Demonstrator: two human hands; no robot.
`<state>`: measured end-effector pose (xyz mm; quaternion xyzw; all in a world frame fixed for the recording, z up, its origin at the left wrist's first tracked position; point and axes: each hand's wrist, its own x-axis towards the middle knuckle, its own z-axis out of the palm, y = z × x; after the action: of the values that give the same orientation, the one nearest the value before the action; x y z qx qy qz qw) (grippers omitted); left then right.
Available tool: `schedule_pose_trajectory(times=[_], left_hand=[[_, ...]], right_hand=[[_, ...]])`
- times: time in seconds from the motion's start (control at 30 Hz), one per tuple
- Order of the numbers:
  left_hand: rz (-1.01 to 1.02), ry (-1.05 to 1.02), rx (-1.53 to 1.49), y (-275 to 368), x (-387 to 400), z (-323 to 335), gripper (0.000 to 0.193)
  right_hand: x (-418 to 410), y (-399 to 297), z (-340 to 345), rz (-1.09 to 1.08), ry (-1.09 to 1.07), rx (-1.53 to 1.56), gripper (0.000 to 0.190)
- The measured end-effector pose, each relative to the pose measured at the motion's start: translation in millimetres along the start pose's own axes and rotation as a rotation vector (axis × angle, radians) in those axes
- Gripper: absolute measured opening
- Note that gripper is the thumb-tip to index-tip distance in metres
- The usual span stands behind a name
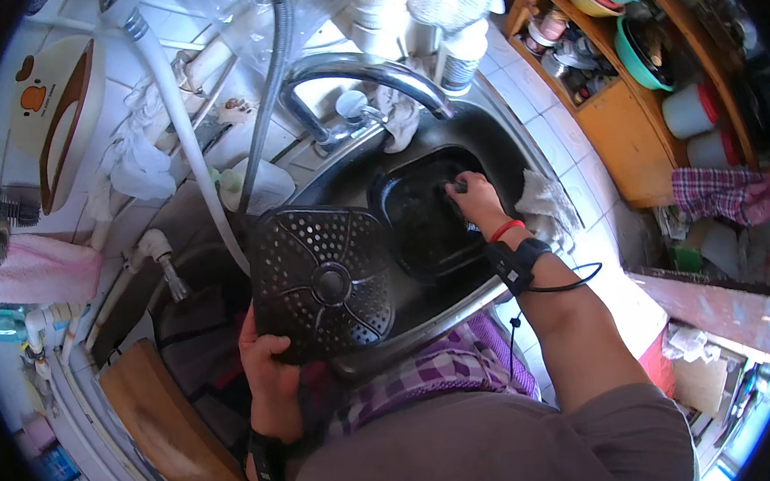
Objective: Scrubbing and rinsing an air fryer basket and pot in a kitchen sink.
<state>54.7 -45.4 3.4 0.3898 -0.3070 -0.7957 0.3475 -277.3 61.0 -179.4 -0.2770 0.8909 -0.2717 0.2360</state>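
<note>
My left hand (268,351) grips the lower left edge of a dark perforated metal tray (331,284), tilted over the left part of the sink (445,317). Inside the basin lies a black rectangular pan (421,268) with a raised rim. My right hand (477,199) is over the right part of this pan, its fingers closed around a small dark object (460,186) whose kind I cannot tell. A chrome faucet (371,68) arches above the basin; no water is seen running from it.
A grey cloth (545,204) hangs on the sink's right rim. Behind the tray stand a whitish plastic jug (262,186) and a flexible metal hose (272,93). Bottles crowd the back corner. A wooden shelf (628,140) with bowls is at the right.
</note>
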Motion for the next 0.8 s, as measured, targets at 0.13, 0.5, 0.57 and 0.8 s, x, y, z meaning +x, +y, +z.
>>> schedule_pose_trajectory(times=[0.13, 0.5, 0.57, 0.8], left_hand=[[0.004, 0.046, -0.056, -4.6, 0.2, 1.2, 0.073], [0.010, 0.126, -0.053, -10.1, -4.8, 11.7, 0.071], [-0.011, 0.092, -0.081, -15.6, -3.9, 11.1, 0.070], [-0.025, 0.040, -0.025, -19.0, 10.8, 34.6, 0.071]], right_hand=[[8.3, 9.2, 50.6, 0.037, 0.100, 0.093, 0.049], [-12.7, -37.0, 61.1, -0.152, -0.363, -0.427, 0.065], [-25.4, -32.1, 74.7, -0.286, -0.330, -0.441, 0.054], [2.8, -1.8, 33.3, -0.037, -0.160, -0.141, 0.039]])
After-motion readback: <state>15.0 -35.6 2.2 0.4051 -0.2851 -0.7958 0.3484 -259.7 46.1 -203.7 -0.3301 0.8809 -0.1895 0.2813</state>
